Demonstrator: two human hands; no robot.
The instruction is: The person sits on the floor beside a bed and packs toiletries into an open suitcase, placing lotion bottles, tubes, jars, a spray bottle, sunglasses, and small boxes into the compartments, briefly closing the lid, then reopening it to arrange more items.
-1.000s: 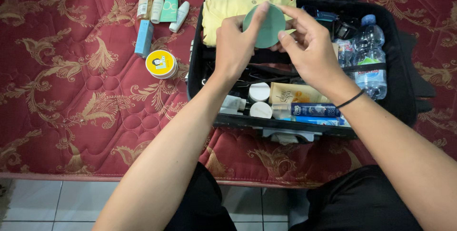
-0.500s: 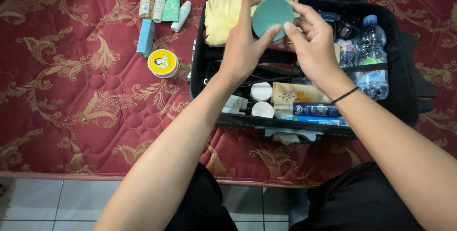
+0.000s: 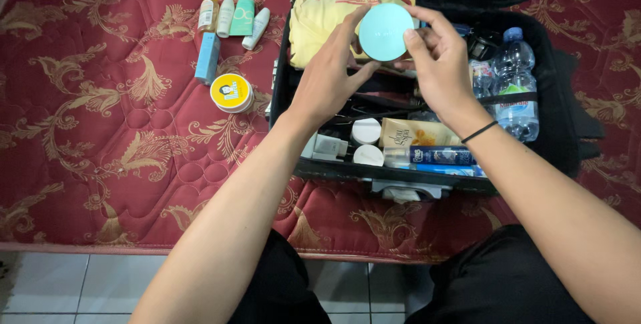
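both hands point(image 3: 384, 70) gripping round teal compact point(image 3: 385, 32)

- Round teal compact point(image 3: 384, 32), held up between both hands over the open black suitcase point(image 3: 564, 157);
- round yellow tin point(image 3: 232, 92) on the red mattress point(image 3: 100, 137), just left of the suitcase;
- blue tube point(image 3: 207, 58) above the tin;
- clear water bottle point(image 3: 518, 84) with green-and-white label, at the suitcase's right end;
- tan packet point(image 3: 417, 134) near its front edge.
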